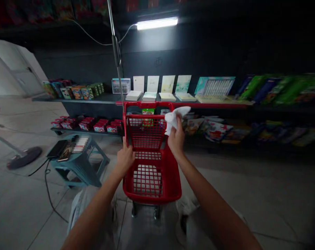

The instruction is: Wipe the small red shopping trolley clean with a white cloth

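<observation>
Clutching a white cloth (173,118), the closed right hand (176,138) was raised over the red shopping cart (152,196), its long axis running forward; the left hand (125,159) curled around the cart's near side.

Plastic wheeled shopping trolley (152,198) stands near, centred, between the hands. Left hand (125,159) on its left wall; right hand (176,140) over its right wall, holding a soft cloth (174,118). Plastic step stool (81,163) to the trolley's left, bearing a flat slab-shaped device (57,148) and a thin book (66,151). Round-based floor fan (24,157) further left; floor cable (48,194) runs near, beside the stool. Far side: long upper shelf (76,100) with cardboard boxes (78,93) left, paper notebooks (149,96) centre; long lower shelf (82,131) below it, with small cardboard boxes (86,124) left, plastic packets (214,130) right. Thin metal pole (114,45) rises before the shelves. Tube lamp (157,23) on far wall, above.
</observation>
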`<action>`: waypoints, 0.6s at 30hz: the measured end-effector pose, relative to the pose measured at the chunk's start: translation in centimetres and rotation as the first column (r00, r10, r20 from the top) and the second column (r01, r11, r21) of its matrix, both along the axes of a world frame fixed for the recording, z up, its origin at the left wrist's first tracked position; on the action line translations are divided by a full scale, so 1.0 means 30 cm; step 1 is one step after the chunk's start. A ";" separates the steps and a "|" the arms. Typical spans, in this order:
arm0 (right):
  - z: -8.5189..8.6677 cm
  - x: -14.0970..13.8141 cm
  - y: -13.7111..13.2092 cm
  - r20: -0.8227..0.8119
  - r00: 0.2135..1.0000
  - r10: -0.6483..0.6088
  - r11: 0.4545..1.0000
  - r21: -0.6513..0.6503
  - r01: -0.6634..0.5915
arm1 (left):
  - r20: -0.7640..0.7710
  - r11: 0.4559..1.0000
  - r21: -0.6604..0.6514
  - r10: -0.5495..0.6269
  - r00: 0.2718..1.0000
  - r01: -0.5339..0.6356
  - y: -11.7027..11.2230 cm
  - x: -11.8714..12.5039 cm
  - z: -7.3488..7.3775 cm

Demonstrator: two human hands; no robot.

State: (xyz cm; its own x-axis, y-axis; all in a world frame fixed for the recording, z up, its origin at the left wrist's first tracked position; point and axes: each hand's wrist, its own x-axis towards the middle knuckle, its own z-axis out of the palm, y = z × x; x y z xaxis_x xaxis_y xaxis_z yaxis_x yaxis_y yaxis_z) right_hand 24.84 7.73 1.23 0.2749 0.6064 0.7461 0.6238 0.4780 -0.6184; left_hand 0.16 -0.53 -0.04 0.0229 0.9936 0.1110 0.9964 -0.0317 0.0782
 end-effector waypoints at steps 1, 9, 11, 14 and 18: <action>0.026 -0.046 0.051 0.070 0.997 0.020 1.000 0.017 -0.022 | 0.006 1.000 -0.002 0.000 1.000 0.000 -0.006 0.001 0.001; -0.014 -0.426 0.346 0.474 0.869 0.142 0.990 -0.085 -0.115 | 0.051 1.000 0.009 0.001 0.999 -0.001 -0.035 -0.005 -0.005; -0.122 -0.469 0.358 0.534 0.819 0.209 0.975 -0.178 -0.133 | 0.070 1.000 0.012 0.003 0.998 -0.004 -0.040 -0.010 -0.014; -0.301 -0.485 0.334 0.565 0.767 0.305 0.932 -0.344 -0.117 | 0.086 1.000 0.009 0.005 0.996 -0.006 -0.046 -0.018 -0.019; -0.473 -0.449 0.256 0.551 0.712 0.435 0.852 -0.507 -0.128 | 0.085 1.000 0.010 0.001 0.996 -0.002 -0.048 -0.023 -0.015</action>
State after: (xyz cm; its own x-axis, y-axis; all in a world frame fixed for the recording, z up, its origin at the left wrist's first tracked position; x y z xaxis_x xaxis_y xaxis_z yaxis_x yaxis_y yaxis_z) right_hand 11.38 15.42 -12.95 -0.3969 0.8532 0.3384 0.8100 0.4989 -0.3081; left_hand -0.53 -1.98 -0.48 0.0117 0.9924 0.1224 0.9862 -0.0317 0.1625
